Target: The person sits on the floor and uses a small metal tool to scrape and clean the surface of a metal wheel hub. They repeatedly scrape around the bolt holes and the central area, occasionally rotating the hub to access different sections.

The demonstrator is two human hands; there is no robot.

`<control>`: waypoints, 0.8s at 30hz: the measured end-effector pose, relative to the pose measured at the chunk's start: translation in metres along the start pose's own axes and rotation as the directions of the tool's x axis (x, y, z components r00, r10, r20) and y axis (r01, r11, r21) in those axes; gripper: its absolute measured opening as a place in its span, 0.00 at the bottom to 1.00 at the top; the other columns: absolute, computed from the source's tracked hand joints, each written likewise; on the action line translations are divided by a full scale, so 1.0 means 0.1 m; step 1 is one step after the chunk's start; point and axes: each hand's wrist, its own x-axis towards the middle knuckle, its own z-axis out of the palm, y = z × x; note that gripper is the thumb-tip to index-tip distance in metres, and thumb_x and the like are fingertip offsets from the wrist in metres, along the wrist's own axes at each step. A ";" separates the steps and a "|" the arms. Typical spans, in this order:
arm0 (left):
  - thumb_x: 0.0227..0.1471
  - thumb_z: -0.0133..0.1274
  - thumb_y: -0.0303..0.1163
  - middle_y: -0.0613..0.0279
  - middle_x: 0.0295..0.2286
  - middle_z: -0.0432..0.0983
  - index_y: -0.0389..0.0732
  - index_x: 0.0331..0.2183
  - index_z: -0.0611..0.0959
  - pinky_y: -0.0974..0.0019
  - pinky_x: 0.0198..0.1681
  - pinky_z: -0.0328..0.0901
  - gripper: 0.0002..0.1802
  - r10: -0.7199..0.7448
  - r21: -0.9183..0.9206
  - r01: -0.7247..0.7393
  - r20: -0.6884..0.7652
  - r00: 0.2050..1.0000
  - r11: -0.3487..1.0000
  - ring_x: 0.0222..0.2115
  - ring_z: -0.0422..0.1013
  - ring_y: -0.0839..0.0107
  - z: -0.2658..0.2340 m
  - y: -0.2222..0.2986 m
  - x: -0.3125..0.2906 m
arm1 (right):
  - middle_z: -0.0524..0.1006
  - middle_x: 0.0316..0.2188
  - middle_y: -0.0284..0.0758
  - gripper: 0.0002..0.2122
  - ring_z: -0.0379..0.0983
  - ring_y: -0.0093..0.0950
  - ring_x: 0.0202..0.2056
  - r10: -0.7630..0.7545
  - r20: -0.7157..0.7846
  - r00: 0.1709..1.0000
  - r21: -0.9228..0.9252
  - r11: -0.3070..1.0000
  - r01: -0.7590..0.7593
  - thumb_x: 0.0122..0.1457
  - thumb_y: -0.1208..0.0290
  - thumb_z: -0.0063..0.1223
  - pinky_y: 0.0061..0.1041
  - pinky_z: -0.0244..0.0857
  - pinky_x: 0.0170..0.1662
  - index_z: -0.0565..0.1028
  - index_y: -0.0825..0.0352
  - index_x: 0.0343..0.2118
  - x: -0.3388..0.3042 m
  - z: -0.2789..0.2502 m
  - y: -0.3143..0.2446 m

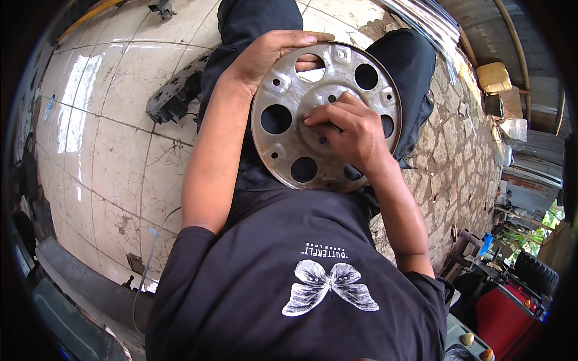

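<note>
A round grey metal plate [330, 167], with several large round holes and smaller bolt holes, rests tilted on my lap against my dark trousers. At its upper left rim my left hand [269, 55] is closed round the edge. Some of its fingers lie behind the plate and show through one large hole; another stretches along the top edge. Over the hub in the plate's middle is my right hand [352, 127], its fingers curled and pinched together. Whatever those fingertips hold, if anything, is hidden.
A dark metal part [179, 93] lies on the shiny cracked floor tiles [111, 138] at left. Rough stone paving [448, 171] runs along the right, with a yellow jerrycan [494, 78] beyond. A red machine [506, 313] stands at lower right, and a thin cable [146, 274] hangs at lower left.
</note>
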 end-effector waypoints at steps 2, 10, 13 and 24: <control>0.71 0.49 0.35 0.40 0.54 0.81 0.21 0.63 0.75 0.64 0.62 0.75 0.29 0.023 0.008 -0.023 -0.016 1.000 1.000 0.55 0.81 0.61 0.01 -0.02 0.01 | 0.89 0.36 0.26 0.13 0.83 0.29 0.36 0.028 -0.014 1.000 0.010 1.000 -0.028 0.45 0.84 0.69 0.29 0.79 0.42 0.88 0.60 0.34 -0.08 -0.05 0.08; 0.71 0.48 0.35 0.40 0.54 0.80 0.20 0.64 0.73 0.64 0.64 0.73 0.30 -0.021 -0.079 0.022 0.015 1.000 0.997 0.57 0.79 0.62 0.05 0.02 -0.02 | 0.89 0.36 0.27 0.12 0.82 0.29 0.36 0.002 0.000 1.000 0.015 1.000 -0.002 0.45 0.84 0.70 0.28 0.79 0.42 0.88 0.62 0.33 0.01 -0.01 0.00; 0.71 0.48 0.35 0.40 0.54 0.81 0.20 0.64 0.73 0.64 0.63 0.74 0.31 -0.027 0.002 0.028 -0.023 0.999 1.000 0.57 0.80 0.61 0.04 0.00 0.00 | 0.89 0.35 0.26 0.12 0.82 0.29 0.35 0.030 -0.020 0.999 0.008 1.000 -0.030 0.45 0.83 0.70 0.29 0.78 0.41 0.88 0.62 0.33 -0.07 -0.06 0.04; 0.72 0.49 0.35 0.45 0.51 0.83 0.22 0.63 0.76 0.66 0.62 0.74 0.29 0.007 0.047 -0.006 -0.040 0.999 0.999 0.51 0.81 0.66 0.00 -0.03 0.02 | 0.89 0.36 0.25 0.12 0.82 0.27 0.35 0.029 -0.074 0.997 -0.019 0.999 -0.031 0.46 0.81 0.72 0.28 0.79 0.41 0.89 0.58 0.34 -0.09 0.02 0.03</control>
